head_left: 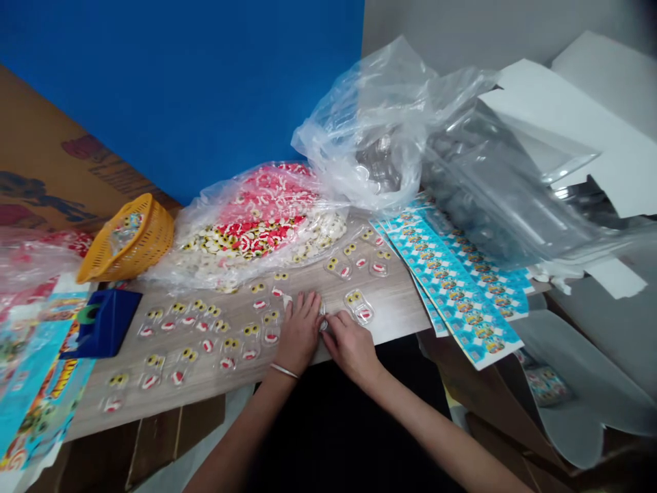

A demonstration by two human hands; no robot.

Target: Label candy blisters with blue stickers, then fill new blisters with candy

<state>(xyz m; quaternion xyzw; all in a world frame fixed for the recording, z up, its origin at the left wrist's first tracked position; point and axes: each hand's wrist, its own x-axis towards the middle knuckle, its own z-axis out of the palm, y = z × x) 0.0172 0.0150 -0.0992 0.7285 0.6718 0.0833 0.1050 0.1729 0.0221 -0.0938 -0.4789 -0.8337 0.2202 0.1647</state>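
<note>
My left hand (300, 332), with a bracelet at the wrist, lies on the table with its fingers stretched forward. A small white piece (287, 300) shows by its fingertips. Close beside it, my right hand (354, 346) has thumb and finger pinched at the edge of a clear plastic blister shell (323, 320). Most of that shell is hidden between the hands. Several filled blister shells lie around, each with yellow-and-black eye pieces and a red-and-white mouth piece; one such blister (360, 306) is right of my hands, another (250, 341) left of them.
Behind the hands lies an open plastic bag of red, white and yellow pieces (256, 233). A clear bag of shells (380, 164) stands back right, above printed blue card sheets (446, 281). At left are a yellow basket (159, 229), a blue tape dispenser (116, 322) and the wooden table's edge (82, 428).
</note>
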